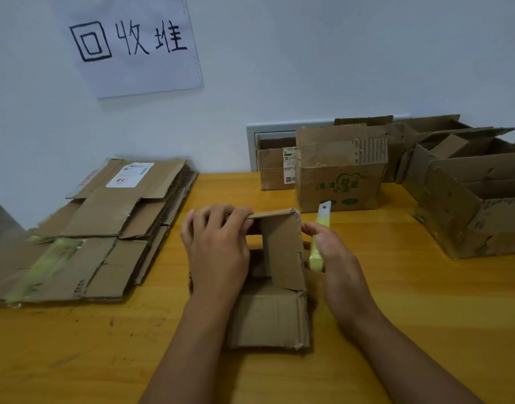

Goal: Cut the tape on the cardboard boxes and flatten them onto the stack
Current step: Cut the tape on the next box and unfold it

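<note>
1. The yellow wooden table (396,316) is carrying everything.
2. A flattened cardboard stack (104,234) is lying far left.
3. A small box (272,313) is sitting centre, near.
4. Open boxes (469,199) are crowding the far right.

**Wall, sign and tabletop**

A yellow wooden table (396,301) fills the lower half of the frame, its surface glossy and marked with dark scuffs at lower left. Behind it rises a plain white wall (338,53). In the upper left of the frame a white paper sheet (134,45) hangs on the wall, slightly tilted, bearing three large handwritten black characters. Right of centre, where wall meets table, a pale grey rectangular wall panel (268,129) shows, partly hidden.
</note>
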Tool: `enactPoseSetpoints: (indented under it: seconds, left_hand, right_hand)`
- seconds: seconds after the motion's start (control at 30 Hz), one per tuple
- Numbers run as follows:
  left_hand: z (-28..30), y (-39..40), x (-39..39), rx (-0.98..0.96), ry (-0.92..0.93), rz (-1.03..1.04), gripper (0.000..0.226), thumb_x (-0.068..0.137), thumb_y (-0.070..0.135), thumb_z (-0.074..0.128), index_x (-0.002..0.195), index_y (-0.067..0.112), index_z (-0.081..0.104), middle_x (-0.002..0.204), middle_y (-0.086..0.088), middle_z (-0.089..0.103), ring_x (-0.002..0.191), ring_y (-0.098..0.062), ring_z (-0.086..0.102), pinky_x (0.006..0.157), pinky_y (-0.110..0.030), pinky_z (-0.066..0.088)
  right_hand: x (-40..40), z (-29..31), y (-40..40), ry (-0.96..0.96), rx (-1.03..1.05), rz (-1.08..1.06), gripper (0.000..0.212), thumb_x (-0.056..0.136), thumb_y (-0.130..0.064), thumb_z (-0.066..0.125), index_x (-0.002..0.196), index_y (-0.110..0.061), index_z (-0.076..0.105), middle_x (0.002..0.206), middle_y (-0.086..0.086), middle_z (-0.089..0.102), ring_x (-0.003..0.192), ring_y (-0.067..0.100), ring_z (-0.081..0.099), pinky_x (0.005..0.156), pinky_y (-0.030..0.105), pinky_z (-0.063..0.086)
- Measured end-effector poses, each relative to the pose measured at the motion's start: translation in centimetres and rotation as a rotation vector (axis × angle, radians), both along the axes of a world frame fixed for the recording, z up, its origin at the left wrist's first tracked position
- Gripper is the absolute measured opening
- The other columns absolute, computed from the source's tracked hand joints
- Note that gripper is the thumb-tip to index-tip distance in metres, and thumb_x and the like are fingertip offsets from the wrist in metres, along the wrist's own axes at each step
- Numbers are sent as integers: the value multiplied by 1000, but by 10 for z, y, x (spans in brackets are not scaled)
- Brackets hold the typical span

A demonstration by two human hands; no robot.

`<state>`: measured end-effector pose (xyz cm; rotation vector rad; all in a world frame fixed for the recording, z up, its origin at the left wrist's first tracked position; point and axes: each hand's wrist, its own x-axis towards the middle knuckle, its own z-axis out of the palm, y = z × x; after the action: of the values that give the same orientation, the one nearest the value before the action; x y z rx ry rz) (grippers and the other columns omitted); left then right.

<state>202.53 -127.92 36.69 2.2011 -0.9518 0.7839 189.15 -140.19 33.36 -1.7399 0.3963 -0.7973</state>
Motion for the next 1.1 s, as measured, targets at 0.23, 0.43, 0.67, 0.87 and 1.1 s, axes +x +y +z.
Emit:
enactPoseSetpoints:
  seconds: [0.23, 0.43, 0.67, 0.87, 1.1]
  left_hand:
    - [0, 6, -4, 44, 128, 92, 45, 90, 20, 63, 131, 32, 49, 138, 6, 54, 139, -25, 28, 110, -67, 17]
    - [1, 10, -4, 98, 246, 140, 65, 85, 20, 67, 139, 44, 40, 157, -1, 11, 143, -32, 6, 110, -61, 26]
    - [1, 8, -11, -70, 185, -7, 59, 83, 23, 61, 139, 38, 48, 149, -4, 30, 133, -27, 23, 72, -31, 48]
    - [7, 10, -21, -245, 117, -202, 62, 78, 28, 47, 139, 19, 52, 140, -11, 41, 126, -21, 41, 77, -7, 35]
    - [7, 9, -28, -362, 196, -396, 72, 78, 24, 49, 148, 13, 37, 149, -10, 29, 132, -3, 37, 86, -8, 46]
  right_hand:
    - [-7, -8, -25, 540, -279, -97, 50, 102, -27, 48, 146, -44, 31, 96, -17, 63, 79, 12, 61, 69, 38, 50]
    - [-7, -10, -28, 945, -692, -278, 40, 96, -50, 50, 134, -37, 50, 113, -2, 60, 108, 20, 54, 79, 35, 47]
    - [-2, 6, -1, 279, -439, -257, 81, 84, -78, 32, 149, -28, 34, 125, -8, 56, 105, -2, 52, 78, 21, 47]
    - [3, 4, 12, 305, -497, -368, 115, 63, -84, 56, 151, -39, -2, 159, 5, 30, 135, 25, 44, 90, 32, 45]
    - [4, 0, 7, 310, -499, -427, 119, 73, -59, 73, 152, -35, -13, 159, 10, 29, 128, 27, 51, 76, 22, 43]
